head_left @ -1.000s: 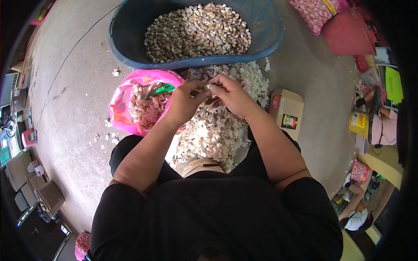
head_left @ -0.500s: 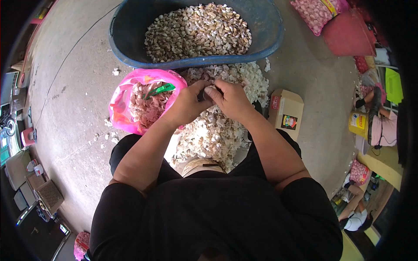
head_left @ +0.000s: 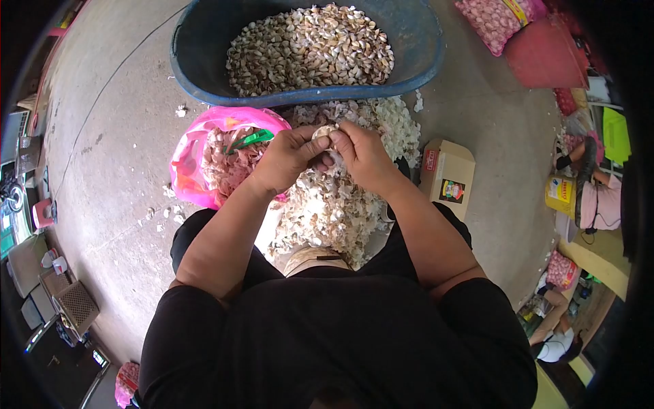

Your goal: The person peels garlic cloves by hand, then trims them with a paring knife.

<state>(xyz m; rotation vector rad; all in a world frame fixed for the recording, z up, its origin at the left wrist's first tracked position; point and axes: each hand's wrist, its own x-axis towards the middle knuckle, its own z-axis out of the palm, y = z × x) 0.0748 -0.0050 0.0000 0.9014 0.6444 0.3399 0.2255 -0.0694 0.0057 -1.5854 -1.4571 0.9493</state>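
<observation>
My left hand (head_left: 289, 158) and my right hand (head_left: 362, 153) meet over a heap of pale garlic skins (head_left: 334, 211). Pinched between the fingers of both is a whitish garlic piece (head_left: 325, 131). Beside my left hand a pink plastic bag (head_left: 189, 153) stands open, with reddish skins (head_left: 235, 167) and a green object (head_left: 253, 139) inside. Beyond the hands a large blue tub (head_left: 197, 61) holds many garlic cloves (head_left: 310, 51).
A cardboard box (head_left: 453, 167) lies right of the heap. Filled net bags (head_left: 490, 24), a red basin (head_left: 545, 54) and a yellow bucket (head_left: 561, 193) stand at the right. Two other people show at the right edge, one in pink (head_left: 603, 204). Crates (head_left: 76, 305) are at the left.
Both hands have shifted slightly and their fingers have opened up a little, so the whitish garlic piece now shows between them.
</observation>
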